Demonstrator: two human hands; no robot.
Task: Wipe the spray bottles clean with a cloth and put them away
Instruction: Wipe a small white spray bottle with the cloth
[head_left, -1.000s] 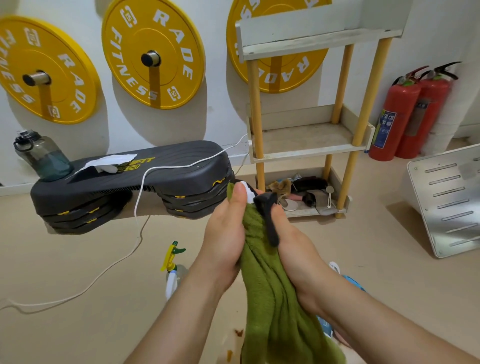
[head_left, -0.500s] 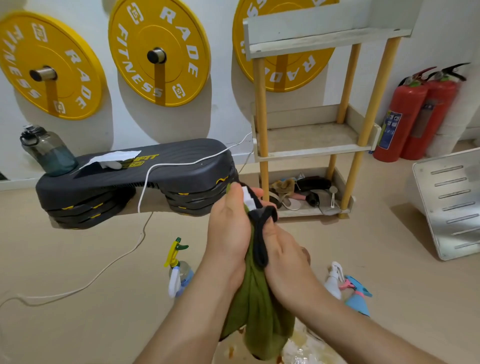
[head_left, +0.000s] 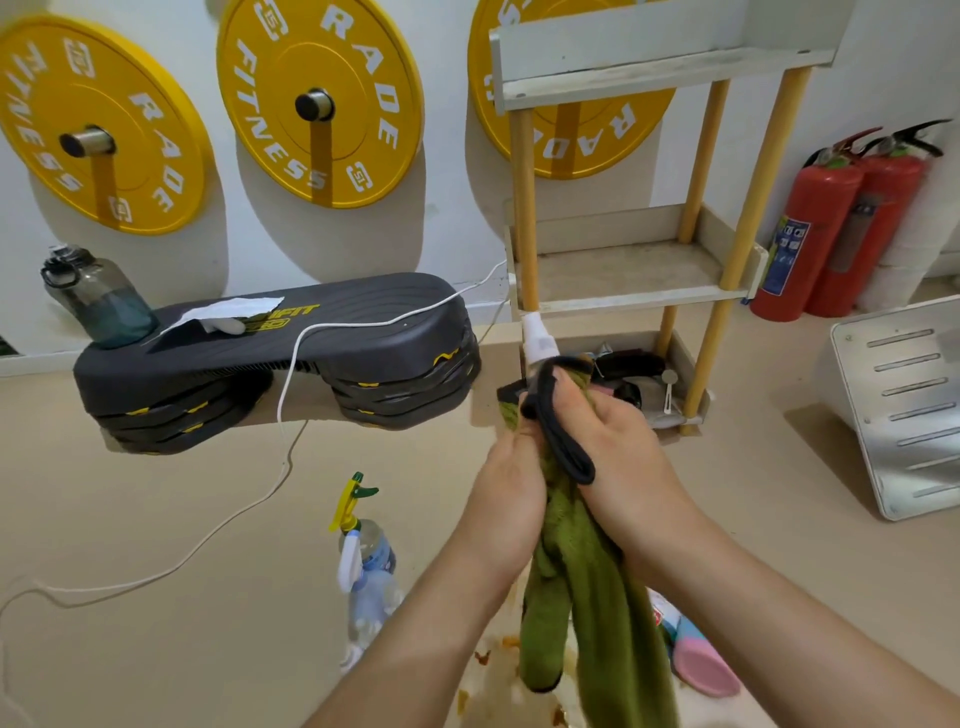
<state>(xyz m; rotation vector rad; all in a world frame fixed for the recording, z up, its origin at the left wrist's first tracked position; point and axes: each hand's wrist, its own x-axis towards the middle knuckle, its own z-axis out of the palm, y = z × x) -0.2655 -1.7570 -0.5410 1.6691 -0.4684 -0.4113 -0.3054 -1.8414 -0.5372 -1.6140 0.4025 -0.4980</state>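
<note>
Both my hands hold a spray bottle wrapped in a green cloth (head_left: 587, 582) at mid-frame. Only the bottle's white nozzle (head_left: 537, 340) and black trigger (head_left: 558, 431) stick out above the cloth. My left hand (head_left: 511, 499) grips the cloth-covered body from the left. My right hand (head_left: 621, 457) grips it from the right, under the black trigger. On the floor stand a clear spray bottle with a yellow-green head (head_left: 366, 551) to the left and a pink and blue bottle (head_left: 698, 660) lying to the right, half hidden by my right arm.
A wooden shelf rack (head_left: 639, 296) stands against the wall behind my hands, with clutter on its bottom tier. A black step platform (head_left: 291, 358) carries a water jug (head_left: 98, 299) and a white cable. Two red fire extinguishers (head_left: 831, 228) and a metal panel (head_left: 904, 405) are at right.
The white nozzle now sticks out well above the cloth; it was almost covered before. My hands have shifted slightly right and the cloth hangs longer below them.
</note>
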